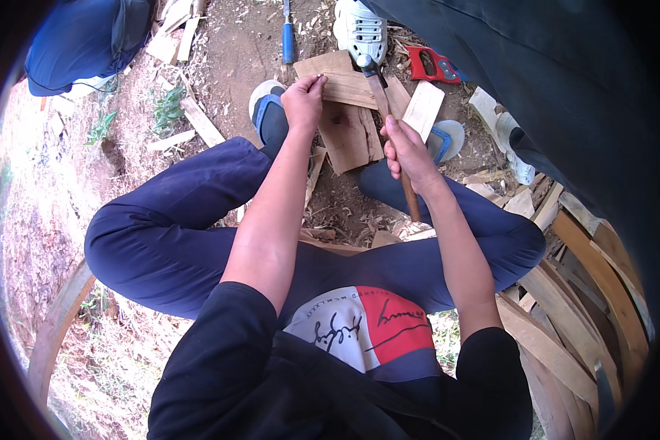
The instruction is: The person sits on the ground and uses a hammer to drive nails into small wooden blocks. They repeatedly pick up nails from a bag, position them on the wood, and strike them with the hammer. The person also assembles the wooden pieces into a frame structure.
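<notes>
My right hand (409, 150) grips a hammer (411, 202) by its wooden handle. Its metal head points away from me, over the right part of a pale board (348, 89). My left hand (303, 104) is pinched closed at the left end of that board. A tiny light tip shows at the fingertips, too small to name. Under the pale board lies a wider brown board (350, 139) on the ground between my feet. A short light wood piece (424, 110) rests at an angle to the right, near my sandal (447, 141).
A blue-handled chisel (288, 44) lies at the far side, and a red-handled saw (431, 64) at far right. Another person's white clog (361, 33) stands just beyond the boards, dark clothing (535, 81) filling the upper right. Planks (557, 315) are piled beside my right knee.
</notes>
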A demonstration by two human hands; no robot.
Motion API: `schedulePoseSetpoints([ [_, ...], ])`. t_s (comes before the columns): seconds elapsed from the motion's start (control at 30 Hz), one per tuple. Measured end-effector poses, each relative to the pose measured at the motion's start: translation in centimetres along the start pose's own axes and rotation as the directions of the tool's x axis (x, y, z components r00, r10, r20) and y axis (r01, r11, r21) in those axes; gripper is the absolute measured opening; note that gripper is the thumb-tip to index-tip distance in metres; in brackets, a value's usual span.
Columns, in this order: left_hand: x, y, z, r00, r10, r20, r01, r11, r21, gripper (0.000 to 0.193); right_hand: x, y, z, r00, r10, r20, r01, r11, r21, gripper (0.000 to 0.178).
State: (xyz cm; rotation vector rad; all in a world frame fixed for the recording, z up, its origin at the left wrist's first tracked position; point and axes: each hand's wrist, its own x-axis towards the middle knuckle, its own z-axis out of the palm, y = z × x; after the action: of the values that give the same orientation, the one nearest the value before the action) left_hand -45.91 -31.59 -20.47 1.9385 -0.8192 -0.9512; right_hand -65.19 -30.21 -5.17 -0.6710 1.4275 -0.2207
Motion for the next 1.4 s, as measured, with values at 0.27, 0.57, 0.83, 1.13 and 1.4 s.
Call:
schedulePoseSetpoints([
  [0.27, 0.0, 0.6, 0.1, 0.96, 0.28, 0.021, -0.279, 0.944, 0.177, 0.014, 0.3, 0.4, 0.1, 0.998, -0.067, 0.018, 0.068, 0.996, -0.055, 0.03],
  [0.57, 0.0, -0.2, 0.5, 0.924, 0.382, -0.007, -0.376, 0.912, 0.164, 0.015, 0.1, 0.0, 0.0, 0.995, -0.1, 0.025, 0.102, 0.991, -0.086, 0.03],
  [0.83, 0.0, -0.3, 0.7, 0.906, 0.423, -0.01, -0.41, 0.882, 0.234, 0.014, -0.1, 0.1, 0.0, 0.998, -0.052, -0.024, 0.053, 0.998, 0.034, 0.029],
  [1.13, 0.0, -0.4, 0.7, 0.892, 0.451, -0.008, -0.43, 0.855, 0.289, 0.014, 0.9, 1.3, -0.1, 0.984, -0.18, -0.001, 0.18, 0.983, -0.028, 0.023],
  [1.4, -0.1, 0.1, 0.5, 0.896, 0.443, 0.038, -0.432, 0.845, 0.315, 0.02, 1.0, 1.9, 0.4, 0.843, -0.535, -0.058, 0.444, 0.752, -0.486, 0.028],
])
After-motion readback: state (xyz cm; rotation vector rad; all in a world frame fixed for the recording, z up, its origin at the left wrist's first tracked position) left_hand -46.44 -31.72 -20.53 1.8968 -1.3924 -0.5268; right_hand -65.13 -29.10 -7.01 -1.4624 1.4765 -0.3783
